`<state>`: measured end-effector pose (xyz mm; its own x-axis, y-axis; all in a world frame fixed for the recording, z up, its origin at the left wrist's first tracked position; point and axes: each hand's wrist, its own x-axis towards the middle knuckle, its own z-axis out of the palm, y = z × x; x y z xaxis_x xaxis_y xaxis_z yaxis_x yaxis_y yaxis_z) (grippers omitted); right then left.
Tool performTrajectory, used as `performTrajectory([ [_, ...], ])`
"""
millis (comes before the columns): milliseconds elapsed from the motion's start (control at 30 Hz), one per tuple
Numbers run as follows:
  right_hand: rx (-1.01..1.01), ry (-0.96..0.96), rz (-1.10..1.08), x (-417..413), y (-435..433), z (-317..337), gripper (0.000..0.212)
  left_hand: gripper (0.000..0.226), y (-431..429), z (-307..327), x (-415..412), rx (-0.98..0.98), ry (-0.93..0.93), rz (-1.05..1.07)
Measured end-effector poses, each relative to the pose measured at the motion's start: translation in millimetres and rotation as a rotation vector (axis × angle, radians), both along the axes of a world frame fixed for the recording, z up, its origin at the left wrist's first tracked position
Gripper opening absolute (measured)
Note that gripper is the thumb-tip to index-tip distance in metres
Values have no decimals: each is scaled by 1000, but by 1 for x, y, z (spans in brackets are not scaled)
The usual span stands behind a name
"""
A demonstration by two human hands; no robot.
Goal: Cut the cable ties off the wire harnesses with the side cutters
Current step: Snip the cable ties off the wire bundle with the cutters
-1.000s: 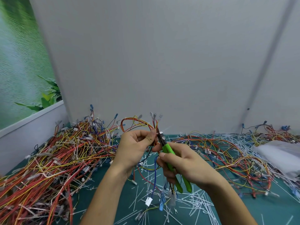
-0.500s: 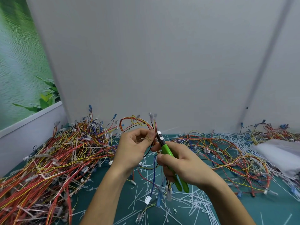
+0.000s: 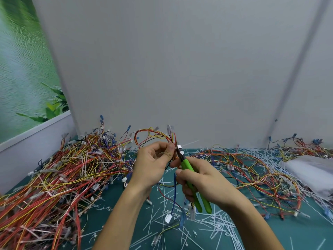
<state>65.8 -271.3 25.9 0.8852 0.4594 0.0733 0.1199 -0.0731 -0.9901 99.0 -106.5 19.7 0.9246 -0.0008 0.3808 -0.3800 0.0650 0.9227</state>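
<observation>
- The left hand pinches a wire harness between thumb and fingers. The right hand is wrapped around the green-handled side cutters, whose head meets the bundle just beside the left thumb.
- The harness is held above the middle of the surface, its connectors dangling.
- The cable tie itself is too small to make out. The blades should probably catch only the tie, clear of the wires, before the squeeze.
- Compared with half a second ago, the pose has barely changed. A blurred pale strand now juts right of the cutter head.
</observation>
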Motion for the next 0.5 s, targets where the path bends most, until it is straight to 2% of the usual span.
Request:
performTrajectory([
  [333, 21, -19, 46, -3, -3, 3, 30, 21, -1, 1, -2, 88, -117, 54],
  [500, -32, -72, 24, 0, -5, 2, 31, 18, 1, 2, -2, 143, -148, 56],
])
